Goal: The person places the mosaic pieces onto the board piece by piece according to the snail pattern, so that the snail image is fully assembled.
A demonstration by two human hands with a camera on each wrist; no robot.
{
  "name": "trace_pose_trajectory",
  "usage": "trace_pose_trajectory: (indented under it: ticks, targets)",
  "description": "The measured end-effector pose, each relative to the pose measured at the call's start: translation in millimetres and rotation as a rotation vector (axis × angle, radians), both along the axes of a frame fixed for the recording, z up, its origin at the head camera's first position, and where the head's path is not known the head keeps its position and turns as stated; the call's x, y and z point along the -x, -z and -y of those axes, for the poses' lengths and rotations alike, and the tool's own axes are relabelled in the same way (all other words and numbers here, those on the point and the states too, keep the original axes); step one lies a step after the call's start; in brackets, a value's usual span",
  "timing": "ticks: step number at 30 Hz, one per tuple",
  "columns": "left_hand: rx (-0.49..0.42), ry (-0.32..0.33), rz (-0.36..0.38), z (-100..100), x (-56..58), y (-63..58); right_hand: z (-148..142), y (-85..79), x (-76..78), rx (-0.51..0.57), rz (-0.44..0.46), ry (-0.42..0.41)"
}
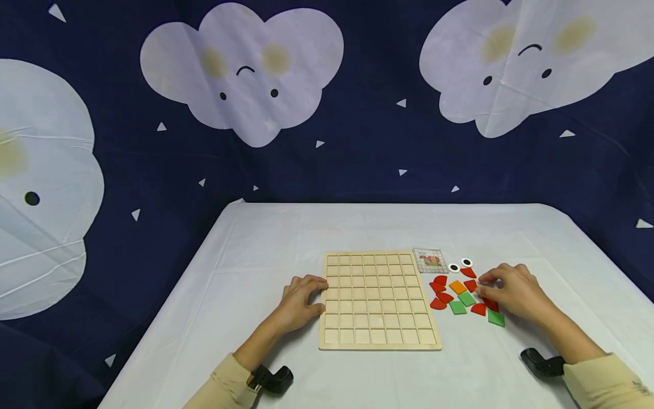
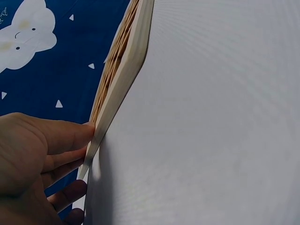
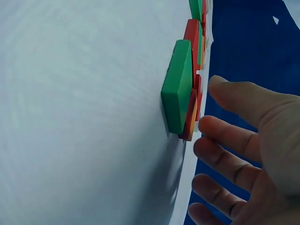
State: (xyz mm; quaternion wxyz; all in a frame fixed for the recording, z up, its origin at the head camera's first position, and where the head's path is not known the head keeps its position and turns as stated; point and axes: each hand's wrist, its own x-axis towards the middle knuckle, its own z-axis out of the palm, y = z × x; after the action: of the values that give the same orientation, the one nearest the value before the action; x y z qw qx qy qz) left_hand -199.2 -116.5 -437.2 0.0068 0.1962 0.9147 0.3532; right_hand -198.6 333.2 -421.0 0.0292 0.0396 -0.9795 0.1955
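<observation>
The relaxed left hand is resting against the grid board at lower centre, presumably steadying it, while the right hand, loosely spread and empty, is hovering by coloured pieces at lower right.

one board, one card, two eye discs, three green tiles

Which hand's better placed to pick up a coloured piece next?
Probably the right hand: it is at the coloured pieces, apparently holding nothing. The left hand touches the left edge of the wooden board, which lies between it and them.
</observation>
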Motion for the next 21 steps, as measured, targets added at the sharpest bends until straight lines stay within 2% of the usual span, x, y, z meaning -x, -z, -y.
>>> trace_pose_trajectory:
  ticks: [6, 21]
  targets:
    - [0.0, -0.002, 0.01, 1, -0.3, 0.9, 3, 2.6, 1.5, -0.019, 0.018, -0.015]
    - [-0.015, -0.01, 0.005, 0, -0.8, 1.0, 12, 4.1, 9.0, -0.007, -0.002, -0.041]
